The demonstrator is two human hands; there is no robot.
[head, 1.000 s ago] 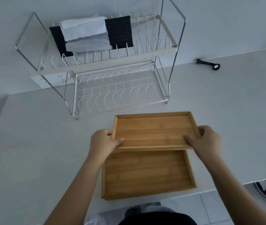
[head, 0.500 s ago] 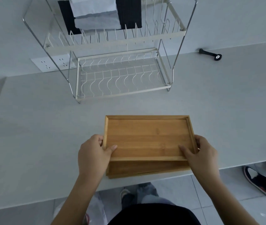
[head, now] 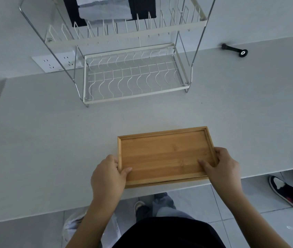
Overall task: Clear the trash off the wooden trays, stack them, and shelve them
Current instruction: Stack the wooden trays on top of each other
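Note:
A bare wooden tray lies on top of a second wooden tray, of which only a thin strip shows along the near edge. The stack sits at the front edge of the grey counter. My left hand grips the stack's left end, thumb inside the top tray. My right hand grips the right end, thumb on the tray floor. No trash shows on the trays. The two-tier white wire rack stands behind, its lower shelf bare.
Folded grey and black cloths rest on the rack's upper tier. A wall socket strip sits left of the rack. A small black tool lies far right. A white plastic bag and a shoe are on the floor.
The top tray has come toward me and settled squarely over the lower tray, which is now almost covered. Both hands stayed on its ends.

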